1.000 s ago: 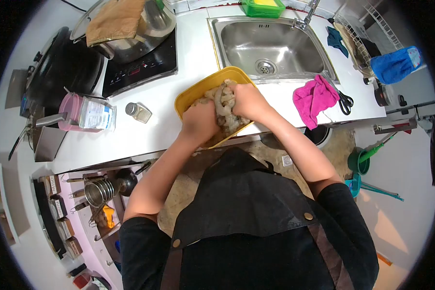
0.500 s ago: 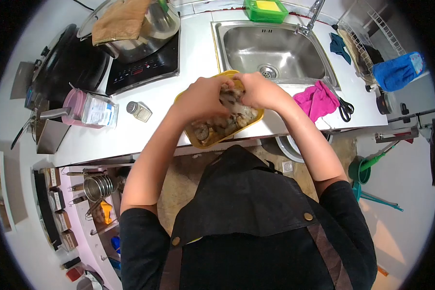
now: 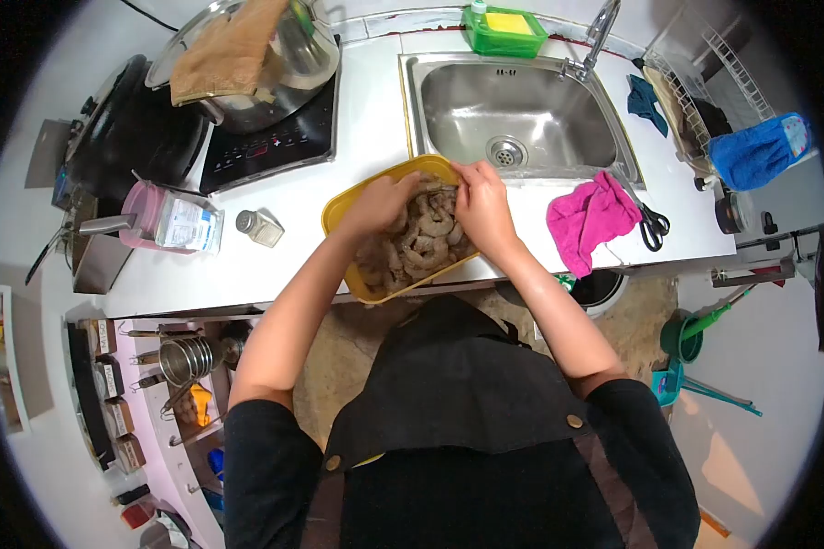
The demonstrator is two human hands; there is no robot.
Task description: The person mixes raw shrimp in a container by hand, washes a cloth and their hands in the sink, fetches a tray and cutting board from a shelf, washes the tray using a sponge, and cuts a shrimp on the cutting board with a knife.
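Observation:
A yellow plastic tub (image 3: 341,212) stands at the counter's front edge, slightly turned, holding a heap of raw grey-brown shrimp (image 3: 426,242). My left hand (image 3: 382,205) reaches into it from the left, fingers curled down on shrimp near the far side. Its fingertips are partly hidden among them. At the tub's right side, my right hand (image 3: 483,209) is closed over the rim, thumb on the inner side. Part of the rim is hidden behind that hand.
Behind the tub is a steel sink (image 3: 449,110) with a faucet (image 3: 595,41). A pink cloth (image 3: 590,220) and black-handled scissors (image 3: 653,227) lie to the right. Leftward stand a small shaker jar (image 3: 260,228), a pink container (image 3: 142,206) and a large pot (image 3: 288,78) on an induction cooker (image 3: 265,146).
Both hands, earlier raised together over the tub with shrimp bunched between them, have moved apart. The right one now grips the rim; the left is lower among the shrimp.

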